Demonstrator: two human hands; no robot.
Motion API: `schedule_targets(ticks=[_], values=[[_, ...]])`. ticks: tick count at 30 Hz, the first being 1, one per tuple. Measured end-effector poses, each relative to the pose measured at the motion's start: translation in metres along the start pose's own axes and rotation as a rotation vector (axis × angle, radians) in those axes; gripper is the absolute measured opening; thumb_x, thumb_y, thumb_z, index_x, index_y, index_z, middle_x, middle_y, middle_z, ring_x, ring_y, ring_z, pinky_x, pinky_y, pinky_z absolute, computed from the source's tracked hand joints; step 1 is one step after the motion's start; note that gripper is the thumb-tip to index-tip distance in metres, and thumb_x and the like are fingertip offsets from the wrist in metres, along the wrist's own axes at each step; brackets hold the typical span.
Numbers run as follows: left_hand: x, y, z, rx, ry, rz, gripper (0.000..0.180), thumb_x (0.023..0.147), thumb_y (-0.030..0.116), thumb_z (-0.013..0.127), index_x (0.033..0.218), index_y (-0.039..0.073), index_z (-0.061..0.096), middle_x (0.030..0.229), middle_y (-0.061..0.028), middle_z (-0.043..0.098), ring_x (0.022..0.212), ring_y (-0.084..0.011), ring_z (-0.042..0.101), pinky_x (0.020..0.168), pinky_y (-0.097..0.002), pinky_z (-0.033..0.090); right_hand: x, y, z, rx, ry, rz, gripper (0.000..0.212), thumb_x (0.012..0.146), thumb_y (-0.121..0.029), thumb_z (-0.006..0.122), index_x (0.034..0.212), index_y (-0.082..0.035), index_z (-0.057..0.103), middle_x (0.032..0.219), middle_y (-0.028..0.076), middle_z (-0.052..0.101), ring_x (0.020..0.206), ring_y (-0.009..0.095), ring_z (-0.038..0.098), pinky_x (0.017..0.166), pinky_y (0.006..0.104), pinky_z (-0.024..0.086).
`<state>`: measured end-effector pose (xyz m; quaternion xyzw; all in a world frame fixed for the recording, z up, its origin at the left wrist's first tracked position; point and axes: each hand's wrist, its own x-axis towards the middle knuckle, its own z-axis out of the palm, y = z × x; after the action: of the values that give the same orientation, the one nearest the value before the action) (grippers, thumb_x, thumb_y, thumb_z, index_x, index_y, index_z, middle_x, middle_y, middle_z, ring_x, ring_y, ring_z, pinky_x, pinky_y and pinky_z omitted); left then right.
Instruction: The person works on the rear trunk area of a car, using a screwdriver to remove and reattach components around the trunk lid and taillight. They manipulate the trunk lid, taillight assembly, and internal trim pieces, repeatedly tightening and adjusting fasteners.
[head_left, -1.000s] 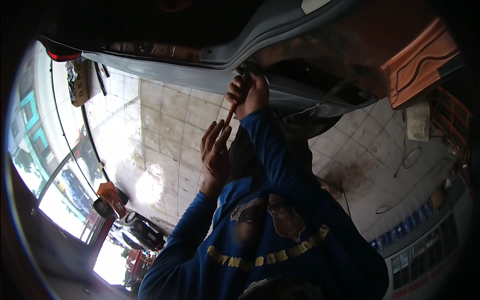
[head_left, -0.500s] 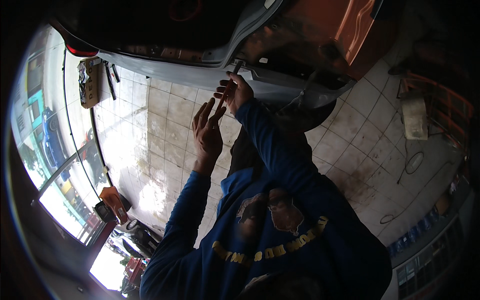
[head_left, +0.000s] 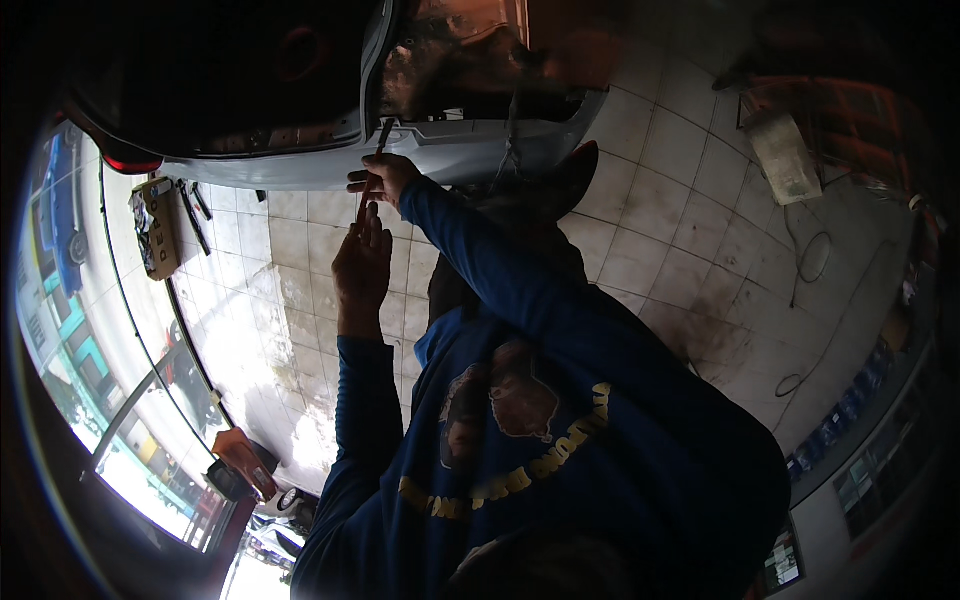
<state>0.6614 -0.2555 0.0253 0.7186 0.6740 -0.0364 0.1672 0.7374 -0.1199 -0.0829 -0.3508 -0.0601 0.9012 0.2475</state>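
In the head view, my right hand point(head_left: 398, 180) is closed around a long slim tool point(head_left: 368, 200) with a reddish handle and a dark narrow end. That dark end points up at the edge of a grey car body point(head_left: 300, 168), just by a seam under an open door frame. Below it my left hand point(head_left: 362, 268) is raised with fingers stretched upward at the lower end of the handle. The fingertips seem to touch the tool, but the hand does not wrap it. Shadow hides the exact contact.
A red tail light point(head_left: 132, 165) marks the car's left end. Near it stand a cardboard box point(head_left: 157, 235) and dark strips point(head_left: 194, 218) on the tiled floor point(head_left: 320, 265). At right are a pale block point(head_left: 783, 160), a thin cable point(head_left: 815, 255) and several blue bottles point(head_left: 845, 410).
The view has shifted, so car and hands appear further left. My left hand's fingers have come closer together at the handle's lower end. My right hand still holds the tool.
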Motion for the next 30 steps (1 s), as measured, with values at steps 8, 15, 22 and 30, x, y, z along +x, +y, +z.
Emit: schedule_targets(ticks=[8, 15, 22, 30], values=[[0.007, -0.003, 0.016, -0.95, 0.392, -0.384, 0.031, 0.106, 0.006, 0.05, 0.135, -0.001, 0.055, 0.119, -0.0159, 0.072, 0.101, -0.0263, 0.072, 0.091, -0.0369, 0.057, -0.076, -0.005, -0.049, -0.783, 0.152, -0.38, 0.033, 0.097, -0.025, 0.068, 0.123, -0.004, 0.062, 0.102, 0.012, 0.073, 0.083, 0.019, 0.072, 0.076, 0.0305, 0.058], [0.016, -0.003, 0.018, -0.415, 0.489, -0.109, 0.032, 0.106, 0.004, 0.046, 0.135, 0.003, 0.06, 0.11, -0.0127, 0.074, 0.097, -0.0216, 0.072, 0.082, -0.0345, 0.059, -0.155, -0.053, -0.168, -0.732, 0.779, -0.871, 0.026, 0.097, -0.024, 0.069, 0.115, -0.006, 0.068, 0.112, 0.01, 0.071, 0.098, 0.021, 0.069, 0.087, 0.0346, 0.055], [0.035, -0.031, 0.004, -0.635, 0.061, -0.218, 0.046, 0.103, 0.007, 0.05, 0.149, 0.004, 0.045, 0.099, -0.0148, 0.074, 0.074, -0.0235, 0.068, 0.069, -0.0364, 0.058, -0.16, -0.072, -0.217, -0.709, 0.853, -0.92, 0.025, 0.094, -0.026, 0.071, 0.109, -0.006, 0.069, 0.103, 0.012, 0.072, 0.089, 0.027, 0.07, 0.082, 0.04, 0.056], [0.044, -0.005, -0.012, 0.265, -0.021, -0.008, 0.068, 0.094, 0.004, 0.058, 0.157, 0.006, 0.031, 0.103, -0.0202, 0.063, 0.076, -0.0386, 0.065, 0.069, -0.0498, 0.055, -0.084, 0.005, -0.119, -0.586, 0.155, -0.326, 0.036, 0.101, -0.034, 0.066, 0.112, 0.0, 0.069, 0.099, 0.008, 0.074, 0.082, 0.014, 0.068, 0.077, 0.0308, 0.057]])
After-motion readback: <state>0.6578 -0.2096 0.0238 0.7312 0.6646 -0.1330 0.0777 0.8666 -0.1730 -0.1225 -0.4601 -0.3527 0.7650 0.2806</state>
